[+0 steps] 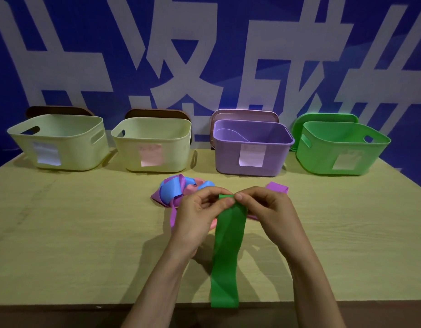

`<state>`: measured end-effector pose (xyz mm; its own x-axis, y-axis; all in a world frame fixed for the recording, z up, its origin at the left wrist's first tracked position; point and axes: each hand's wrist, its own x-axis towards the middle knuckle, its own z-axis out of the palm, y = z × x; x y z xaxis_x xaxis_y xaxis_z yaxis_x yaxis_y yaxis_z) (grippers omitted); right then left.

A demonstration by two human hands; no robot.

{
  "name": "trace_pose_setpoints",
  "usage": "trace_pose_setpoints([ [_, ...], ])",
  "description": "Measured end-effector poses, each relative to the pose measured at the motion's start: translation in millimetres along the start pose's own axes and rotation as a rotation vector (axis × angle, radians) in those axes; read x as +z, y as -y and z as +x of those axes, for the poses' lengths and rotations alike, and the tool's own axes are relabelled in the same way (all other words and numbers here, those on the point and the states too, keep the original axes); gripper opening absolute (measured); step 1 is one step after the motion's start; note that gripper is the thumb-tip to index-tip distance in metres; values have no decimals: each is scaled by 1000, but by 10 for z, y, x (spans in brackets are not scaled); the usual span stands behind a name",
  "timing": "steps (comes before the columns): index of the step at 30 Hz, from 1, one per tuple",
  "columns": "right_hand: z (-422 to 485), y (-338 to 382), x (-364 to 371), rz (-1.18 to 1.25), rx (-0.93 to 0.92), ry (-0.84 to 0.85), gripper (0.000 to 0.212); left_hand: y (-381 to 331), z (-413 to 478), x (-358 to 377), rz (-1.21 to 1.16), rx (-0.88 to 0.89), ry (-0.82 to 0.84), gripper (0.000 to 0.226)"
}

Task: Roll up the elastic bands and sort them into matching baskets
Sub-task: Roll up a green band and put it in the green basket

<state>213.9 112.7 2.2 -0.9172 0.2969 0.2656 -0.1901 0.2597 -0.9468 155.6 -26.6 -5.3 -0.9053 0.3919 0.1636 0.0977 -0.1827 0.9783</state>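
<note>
Pinched the far end of the green band (226,252) between the fingers (228,202) of both hands, with left hand (197,218) and right hand (269,210) drawn close and thumbs nearly meeting over a small fold at the tip. Seemingly did so to start the first tight turn of the roll with even pressure on both edges. Grasped nothing else in either hand.

Laid the rest of that band lengthwise on the bench (74,233), running back toward the body as far as the near edge, slightly twisted midway. Probably stretched it out so as to wind straight rather than skew.

Heaped the loose bands (171,191), blue, pink and purple, just behind the left hand, within easy reach for later turns. Placed one flat purple piece (277,187) apart, just beyond the right hand.

Lined up four baskets along the far edge, labels facing forward: first cream basket (69,147), second cream basket (133,152), purple basket (228,159), then green basket (320,162) at far right, well apart from the hands. Evidently meant that last one for this band. Judged the rolling barely begun.
</note>
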Motion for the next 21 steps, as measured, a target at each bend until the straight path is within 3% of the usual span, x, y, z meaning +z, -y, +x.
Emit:
trace_pose_setpoints([
  [5, -6, -23, 6, 65, 8, -91, 6, -29, -1, -9, -96, -153, 113, 25],
  [8, 0, -13, -13, 88, 2, -121, 9, 0, -20, -1, -99, -207, 97, 17],
  [17, -29, -62, -62, 88, -3, -80, 21, -13, -40, -56, -121, -217, 148, 23],
  [21, -27, -63, -40, 97, -59, -43, 25, -50, -45, -13, -144, -194, 96, 27],
])
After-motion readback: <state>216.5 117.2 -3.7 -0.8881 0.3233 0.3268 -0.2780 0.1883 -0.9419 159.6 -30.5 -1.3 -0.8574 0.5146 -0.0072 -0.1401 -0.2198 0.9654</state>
